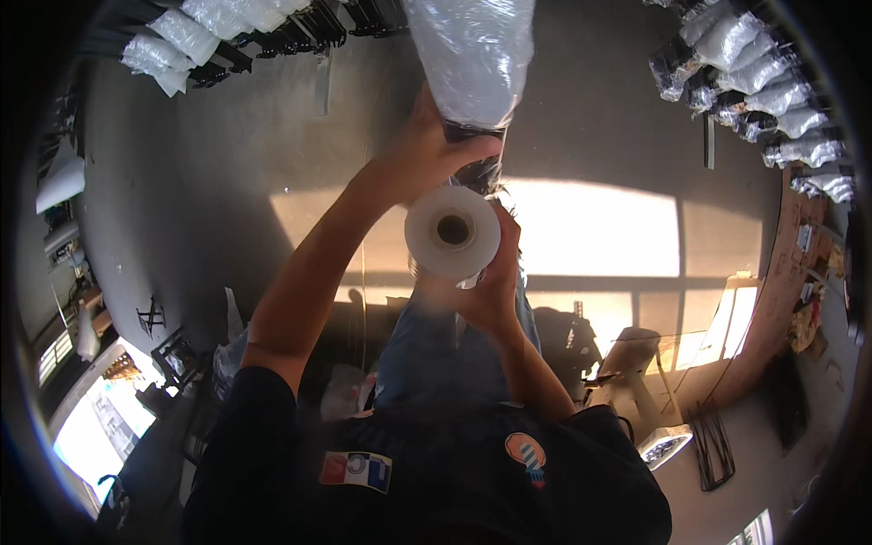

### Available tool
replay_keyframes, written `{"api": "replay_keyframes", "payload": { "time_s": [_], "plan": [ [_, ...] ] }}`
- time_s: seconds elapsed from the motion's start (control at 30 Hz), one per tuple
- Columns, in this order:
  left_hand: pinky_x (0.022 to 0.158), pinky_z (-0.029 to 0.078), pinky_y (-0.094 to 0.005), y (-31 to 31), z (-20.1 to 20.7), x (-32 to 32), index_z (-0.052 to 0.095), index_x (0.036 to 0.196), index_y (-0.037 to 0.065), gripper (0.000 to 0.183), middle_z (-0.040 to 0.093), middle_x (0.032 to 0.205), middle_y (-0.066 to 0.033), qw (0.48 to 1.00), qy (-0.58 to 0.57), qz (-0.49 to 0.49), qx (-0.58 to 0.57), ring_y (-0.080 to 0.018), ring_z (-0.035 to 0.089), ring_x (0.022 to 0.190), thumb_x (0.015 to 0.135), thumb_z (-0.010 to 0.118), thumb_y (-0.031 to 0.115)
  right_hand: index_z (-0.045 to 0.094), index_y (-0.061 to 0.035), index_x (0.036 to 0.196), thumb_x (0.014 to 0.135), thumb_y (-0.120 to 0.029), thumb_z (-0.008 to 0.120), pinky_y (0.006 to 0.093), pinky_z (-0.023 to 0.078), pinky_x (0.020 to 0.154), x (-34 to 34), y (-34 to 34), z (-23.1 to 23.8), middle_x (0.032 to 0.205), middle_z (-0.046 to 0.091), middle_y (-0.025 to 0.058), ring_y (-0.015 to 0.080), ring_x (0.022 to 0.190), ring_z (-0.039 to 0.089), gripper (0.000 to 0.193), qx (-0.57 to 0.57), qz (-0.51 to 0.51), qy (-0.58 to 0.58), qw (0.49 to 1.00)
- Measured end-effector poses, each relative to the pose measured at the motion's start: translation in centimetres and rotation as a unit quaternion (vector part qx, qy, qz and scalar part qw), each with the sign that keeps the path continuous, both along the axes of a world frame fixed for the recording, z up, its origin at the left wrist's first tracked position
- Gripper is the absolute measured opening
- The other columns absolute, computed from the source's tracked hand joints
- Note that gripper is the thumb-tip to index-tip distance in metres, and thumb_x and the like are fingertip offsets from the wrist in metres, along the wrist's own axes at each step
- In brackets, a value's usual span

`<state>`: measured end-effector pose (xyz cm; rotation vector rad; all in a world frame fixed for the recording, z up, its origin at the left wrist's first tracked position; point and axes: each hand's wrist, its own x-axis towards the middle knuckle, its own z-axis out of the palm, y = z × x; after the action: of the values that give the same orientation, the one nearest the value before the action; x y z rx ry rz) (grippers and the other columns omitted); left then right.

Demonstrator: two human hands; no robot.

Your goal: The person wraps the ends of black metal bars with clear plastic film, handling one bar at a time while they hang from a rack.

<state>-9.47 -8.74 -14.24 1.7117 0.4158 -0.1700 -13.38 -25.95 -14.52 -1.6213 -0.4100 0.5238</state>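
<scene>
Left hand point(427, 150) at about twelve o'clock of the frame's centre, fingers curled and pressed around the dark lower end of a plastic-wrapped bundle point(472, 59). Bundle itself rising to the top edge at twelve o'clock, swathed in clear, crinkled film, with a strip of dark material showing just under the wrap where the fingers clamp it.

Right hand point(490, 282) just below, near the frame's middle, wrapped around a roll of stretch film point(452, 232). Roll seen end-on (pale rim, dark hollow core facing the camera), touching the bundle's lower end at its one o'clock side. Thumb and fingers closed around the roll's body; exact placement of the fingertips behind it impossible to tell.

Both forearms entering from six o'clock, above a dark shirt point(427, 472) bearing small coloured patches, with blue trousers point(436, 354) beneath the hands.

Grey floor point(236, 163) all around, crossed by a bright patch of sunlight at three o'clock. More wrapped bundles lying in rows: one row point(227, 27) at eleven o'clock, another row point(763, 91) at two o'clock, both well apart from the hands. Dark metal frame point(713, 450) on the floor at four o'clock.
</scene>
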Motion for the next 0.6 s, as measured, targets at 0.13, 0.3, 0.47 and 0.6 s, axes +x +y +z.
{"api": "replay_keyframes", "payload": {
  "time_s": [0.13,0.3,0.47,0.6],
  "plan": [
    [0.101,0.025,-0.044,0.0,0.3,-7.7,0.012,0.133,0.009,0.084,0.023,0.132,-0.0131,0.969,-0.104,0.13,-0.184,-0.0295,0.033,0.122,0.077,0.042,0.064,0.031,-0.0032,0.12,0.053,-0.016,0.078,0.0346,0.042,0.084,-0.4,1.6,-0.6,0.111,0.048,0.0143,0.025,0.102,0.052,0.083,0.05,-0.034,0.012,0.998],
    [0.092,0.034,-0.0397,-3.5,0.6,-13.0,0.026,0.126,0.0,0.095,0.024,0.128,-0.0173,0.983,-0.058,0.061,0.163,-0.0285,0.031,0.119,0.052,0.082,0.025,0.031,-0.0045,0.12,0.052,-0.016,0.078,0.0365,0.044,0.082,-0.1,3.6,-0.5,0.112,0.048,0.0169,0.0318,0.103,0.052,0.083,0.063,-0.014,0.083,0.994],
    [0.084,0.043,-0.0335,-0.9,-1.0,-13.2,0.031,0.122,0.0,0.088,0.047,0.114,-0.0135,0.978,-0.009,0.1,0.184,-0.0237,0.051,0.101,0.053,0.082,0.021,0.044,-0.0012,0.108,0.069,-0.024,0.068,0.0356,0.045,0.081,0.3,4.1,-1.8,0.1,0.054,0.0168,0.027,0.102,0.054,0.052,0.101,0.033,0.073,0.992],
    [0.083,0.045,-0.0334,1.1,-0.3,-15.2,0.033,0.121,-0.001,0.087,0.05,0.11,-0.0103,0.966,0.021,0.226,-0.128,-0.0205,0.053,0.099,0.055,0.08,0.03,0.057,0.0005,0.095,0.086,-0.031,0.047,0.0293,0.046,0.071,8.1,6.1,-4.6,0.091,0.06,0.0124,0.0171,0.086,0.059,0.034,0.064,0.0,0.238,0.969]
  ]
}}
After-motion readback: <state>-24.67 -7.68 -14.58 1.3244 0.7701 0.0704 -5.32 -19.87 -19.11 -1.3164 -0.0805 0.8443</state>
